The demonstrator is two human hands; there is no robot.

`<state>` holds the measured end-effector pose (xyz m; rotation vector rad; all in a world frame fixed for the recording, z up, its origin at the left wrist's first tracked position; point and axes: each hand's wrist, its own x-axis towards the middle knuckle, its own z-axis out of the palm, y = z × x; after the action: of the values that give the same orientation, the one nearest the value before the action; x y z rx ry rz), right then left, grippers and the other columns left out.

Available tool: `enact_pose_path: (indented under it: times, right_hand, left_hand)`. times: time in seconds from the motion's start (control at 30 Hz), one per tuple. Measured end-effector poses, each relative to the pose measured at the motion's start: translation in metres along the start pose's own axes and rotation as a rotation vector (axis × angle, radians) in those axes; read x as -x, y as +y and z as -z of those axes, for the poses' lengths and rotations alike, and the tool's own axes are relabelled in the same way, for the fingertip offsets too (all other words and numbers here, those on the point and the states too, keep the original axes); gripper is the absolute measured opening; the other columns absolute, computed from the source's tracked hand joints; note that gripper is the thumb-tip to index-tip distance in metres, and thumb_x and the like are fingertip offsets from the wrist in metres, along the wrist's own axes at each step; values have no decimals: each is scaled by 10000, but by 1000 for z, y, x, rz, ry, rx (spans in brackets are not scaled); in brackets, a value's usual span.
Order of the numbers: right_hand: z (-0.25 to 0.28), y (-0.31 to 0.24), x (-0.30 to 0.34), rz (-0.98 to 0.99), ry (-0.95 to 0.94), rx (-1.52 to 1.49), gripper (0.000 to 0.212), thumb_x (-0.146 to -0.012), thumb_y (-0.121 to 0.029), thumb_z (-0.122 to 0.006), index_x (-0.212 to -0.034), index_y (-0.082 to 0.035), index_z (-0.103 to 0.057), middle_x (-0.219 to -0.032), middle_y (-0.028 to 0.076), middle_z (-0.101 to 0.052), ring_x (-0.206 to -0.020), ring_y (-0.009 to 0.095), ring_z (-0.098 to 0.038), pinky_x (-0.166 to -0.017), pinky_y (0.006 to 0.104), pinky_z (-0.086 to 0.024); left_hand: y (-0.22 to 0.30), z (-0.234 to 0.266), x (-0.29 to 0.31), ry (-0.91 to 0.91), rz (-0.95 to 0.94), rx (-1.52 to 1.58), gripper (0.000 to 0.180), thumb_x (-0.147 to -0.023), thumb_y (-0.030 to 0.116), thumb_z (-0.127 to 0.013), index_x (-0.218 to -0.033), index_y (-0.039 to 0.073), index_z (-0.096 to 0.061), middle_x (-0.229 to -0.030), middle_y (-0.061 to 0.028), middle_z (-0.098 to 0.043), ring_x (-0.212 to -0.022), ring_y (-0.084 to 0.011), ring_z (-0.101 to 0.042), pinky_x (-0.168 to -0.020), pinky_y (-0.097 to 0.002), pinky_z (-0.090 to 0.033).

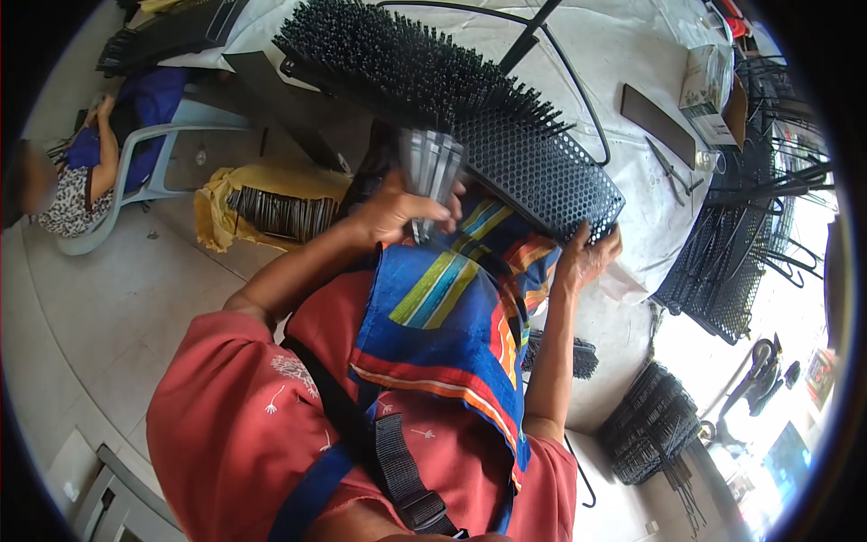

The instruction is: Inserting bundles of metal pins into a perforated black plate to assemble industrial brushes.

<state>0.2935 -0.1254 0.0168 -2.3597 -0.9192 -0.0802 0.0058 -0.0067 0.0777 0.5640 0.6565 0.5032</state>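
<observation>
A long black perforated plate (542, 172) lies slantwise across my lap and the edge of the white-covered table. Dense black bristle tufts (370, 59) stand up over its far left part, while rows of bare holes show at its near right end. My right hand (589, 257) grips the near right corner, fingers on the rim. Closed around a bundle of thin grey strips (432, 172), my left hand (406, 210) is just left of the plate's bare part. The bundle points up toward the bristles and is smeared by motion. A colourful striped cloth (433, 294) covers my lap.
Yellow wrapping (212, 208) holds a stack of thin dark strips (284, 212) at left. A person sits on a pale chair (167, 131) beyond. On the table lie a dark flat bar (657, 117), pliers-like tool (668, 172) and cardboard box (709, 95). Black mesh racks (722, 262) stand right.
</observation>
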Motion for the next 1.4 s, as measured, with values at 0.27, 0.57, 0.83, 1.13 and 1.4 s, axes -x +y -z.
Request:
enact_pose_path:
  times: [0.27,0.57,0.83,1.13,1.4]
  right_hand:
    - [32,-118,2,190,-834,-1005,402,-887,-217,-557,-1222,3,-586,-1148,121,-615,-1096,201,-560,-932,317,-417]
    - [38,-114,11,45,-823,-1245,460,-920,-324,-501,-1127,68,-624,-1041,143,-669,-969,217,-636,-895,319,-466]
    - [32,-74,11,-312,-304,-864,207,-916,-182,-626,-932,13,-693,-756,38,-646,-606,89,-561,-549,215,-442]
    - [32,-86,27,-514,-600,-847,195,-864,-79,-656,-997,62,-663,-743,50,-655,-537,77,-537,-482,206,-426]
    - [21,-91,11,-569,-696,-931,92,-831,-68,-681,-786,-48,-603,-624,-17,-571,-500,56,-509,-427,205,-342]
  left_hand:
    - [-25,-37,1,-277,321,-58,426,-690,-28,-692,-1104,5,-598,-856,-121,-676,-745,-212,-668,-713,-338,-552]
    - [-24,-38,-5,-314,176,-596,425,-670,23,-759,-1071,1,-619,-857,-53,-676,-801,-153,-651,-789,-289,-516]
    - [-54,-3,-40,102,299,-219,306,-706,-33,-719,-1003,-7,-649,-860,-96,-678,-764,-176,-669,-705,-319,-544]
    - [-35,-22,-46,-118,320,-389,293,-709,-25,-730,-990,17,-657,-868,-52,-678,-842,-151,-648,-799,-293,-508]
    - [-31,-26,-52,-168,355,-422,342,-703,8,-752,-1031,32,-662,-928,-44,-681,-879,-135,-629,-821,-280,-491]
